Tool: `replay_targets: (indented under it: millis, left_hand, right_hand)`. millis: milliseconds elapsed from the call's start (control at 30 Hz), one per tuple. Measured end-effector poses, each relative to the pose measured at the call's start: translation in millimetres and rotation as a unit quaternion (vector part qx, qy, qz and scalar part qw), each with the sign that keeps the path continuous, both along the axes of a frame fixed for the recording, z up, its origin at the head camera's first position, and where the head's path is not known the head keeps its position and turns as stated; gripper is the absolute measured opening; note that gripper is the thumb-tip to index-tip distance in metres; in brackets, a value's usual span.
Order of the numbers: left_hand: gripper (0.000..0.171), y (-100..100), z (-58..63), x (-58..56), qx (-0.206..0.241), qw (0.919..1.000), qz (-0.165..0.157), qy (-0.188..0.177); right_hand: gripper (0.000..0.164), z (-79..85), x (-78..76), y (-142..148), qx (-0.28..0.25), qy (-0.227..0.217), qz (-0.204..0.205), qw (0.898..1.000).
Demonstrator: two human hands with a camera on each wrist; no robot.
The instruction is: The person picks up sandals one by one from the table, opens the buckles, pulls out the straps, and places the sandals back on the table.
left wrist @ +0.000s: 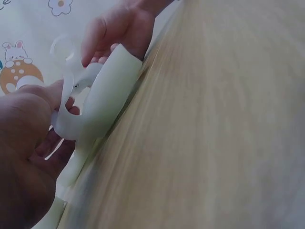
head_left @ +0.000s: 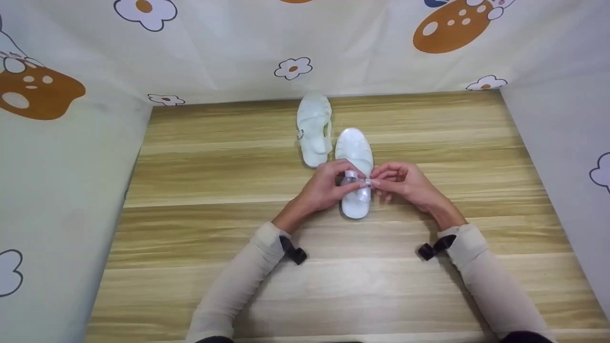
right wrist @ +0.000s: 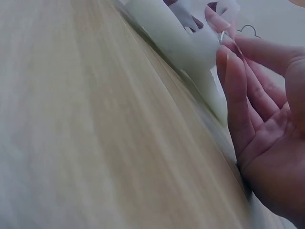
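Note:
A pale, translucent sandal (head_left: 353, 145) lies on the wood-grain surface, toe pointing away from me. Its ankle strap (left wrist: 68, 90) arches above the heel, seen from the side in the left wrist view. My left hand (head_left: 324, 186) pinches the strap between thumb and fingers from the left. From the right, my right hand (head_left: 407, 185) pinches the strap at its small metal buckle (right wrist: 222, 38), thumb and index fingertips close together. Both hands' fingertips meet over the sandal, partly hiding the buckle. The matching sandal (head_left: 313, 116) stands just beyond, to the left.
The wood-grain tabletop (head_left: 214, 181) spreads around the sandals. A pale cloth backdrop (head_left: 228, 57) with flower and rabbit prints rises behind it and along both sides. Black camera bands (head_left: 296, 252) circle both sleeved wrists.

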State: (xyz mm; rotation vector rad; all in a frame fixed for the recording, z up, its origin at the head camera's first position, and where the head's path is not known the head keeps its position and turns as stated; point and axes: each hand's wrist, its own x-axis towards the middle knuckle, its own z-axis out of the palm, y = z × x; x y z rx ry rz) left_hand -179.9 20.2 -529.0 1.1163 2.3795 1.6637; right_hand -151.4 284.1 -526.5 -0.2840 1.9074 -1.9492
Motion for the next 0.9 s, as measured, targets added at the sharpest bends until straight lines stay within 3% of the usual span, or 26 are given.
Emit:
replay_targets:
  millis: [267, 600, 900]
  left_hand:
    - [0.019, 3.2, -1.6, 0.6, -0.008, 0.9988, 0.026, 0.041]
    - [0.018, 1.7, -0.9, 0.3, -0.011, 0.9996, 0.016, 0.02]
    - [0.018, 4.7, -0.1, 2.2, -0.006, 0.9995, 0.02, 0.024]
  right_hand:
    - [0.025, -1.3, -0.9, -0.8, 0.003, -0.005, -0.026, 1.0]
    - [0.021, -3.8, -0.3, -6.2, 0.004, 0.009, -0.041, 0.999]
    - [0.019, -3.3, -0.1, -9.9, 0.007, 0.017, -0.041, 0.999]
